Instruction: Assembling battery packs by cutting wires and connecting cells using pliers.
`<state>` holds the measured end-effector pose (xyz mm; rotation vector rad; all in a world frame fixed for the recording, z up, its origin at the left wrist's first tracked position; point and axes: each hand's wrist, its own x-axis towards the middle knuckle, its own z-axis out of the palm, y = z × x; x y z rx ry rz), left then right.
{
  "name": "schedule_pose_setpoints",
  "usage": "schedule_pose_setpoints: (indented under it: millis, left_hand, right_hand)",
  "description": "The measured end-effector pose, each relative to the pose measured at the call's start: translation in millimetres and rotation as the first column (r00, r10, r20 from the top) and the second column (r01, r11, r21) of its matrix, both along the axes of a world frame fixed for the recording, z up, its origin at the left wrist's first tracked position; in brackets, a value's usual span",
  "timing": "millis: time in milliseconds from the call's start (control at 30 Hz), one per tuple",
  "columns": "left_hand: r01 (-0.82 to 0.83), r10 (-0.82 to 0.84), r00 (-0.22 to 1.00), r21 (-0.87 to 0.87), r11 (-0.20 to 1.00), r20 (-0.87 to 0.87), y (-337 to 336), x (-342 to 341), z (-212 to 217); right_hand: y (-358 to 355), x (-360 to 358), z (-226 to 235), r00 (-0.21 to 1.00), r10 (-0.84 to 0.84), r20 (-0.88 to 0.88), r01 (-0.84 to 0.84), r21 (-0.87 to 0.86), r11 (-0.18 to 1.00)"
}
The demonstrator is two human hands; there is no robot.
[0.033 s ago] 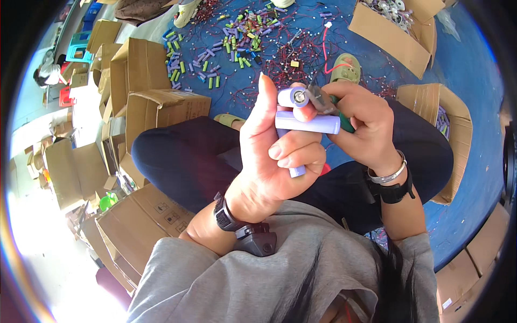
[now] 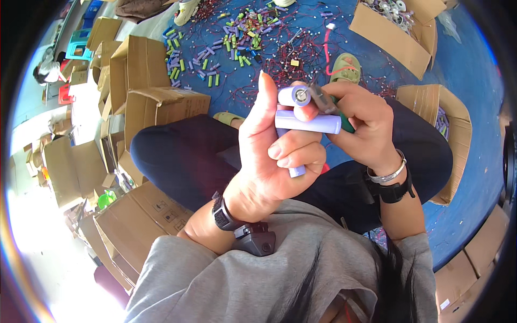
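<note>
At the centre of the frame our left hand (image 2: 274, 161) has its grip closed around a cluster of lilac cylindrical cells (image 2: 307, 121), one end facing up. Our right hand (image 2: 361, 126) grips a green-handled tool (image 2: 323, 102), its metal tip touching the top cell's end. Loose cells (image 2: 226, 37) and red wires (image 2: 301, 54) litter the blue floor (image 2: 468, 70) at the top, cardboard boxes (image 2: 161, 105) to the left.

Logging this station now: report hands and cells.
Left hand grips lavender cylindrical cells. Right hand holds green-handled tool at top cell's end. Nothing between them.
</note>
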<state>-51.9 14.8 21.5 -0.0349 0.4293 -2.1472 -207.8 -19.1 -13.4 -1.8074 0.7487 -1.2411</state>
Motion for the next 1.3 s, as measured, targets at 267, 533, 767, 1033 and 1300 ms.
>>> schedule_pose_setpoints:
  millis: [267,533,767,1033,1300]
  left_hand:
    - [0.087,-0.09,0.989,0.036,0.996,0.113,-5.0,11.4,1.5]
    - [0.093,-0.095,0.966,0.022,0.995,0.242,-9.3,16.3,5.2]
    - [0.101,-0.124,0.936,0.085,0.991,0.328,-9.2,15.9,6.8]
    - [0.112,-0.15,0.931,0.129,0.985,0.332,-8.1,15.1,11.2]
    - [0.154,-0.12,0.938,-0.08,0.985,0.324,-9.0,19.1,-2.7]
  right_hand:
    - [-9.0,-10.0,9.8,0.966,-0.143,-0.213,0.094,-0.225,0.97]
    - [-8.0,-15.3,8.0,0.929,-0.245,-0.277,0.142,-0.344,0.928]
    - [-12.4,-16.3,5.6,0.928,-0.264,-0.262,0.146,-0.398,0.906]
    - [-13.3,-22.8,11.0,0.84,-0.434,-0.326,0.153,-0.625,0.766]
    - [-7.1,-20.9,13.0,0.915,-0.262,-0.306,0.123,-0.408,0.905]
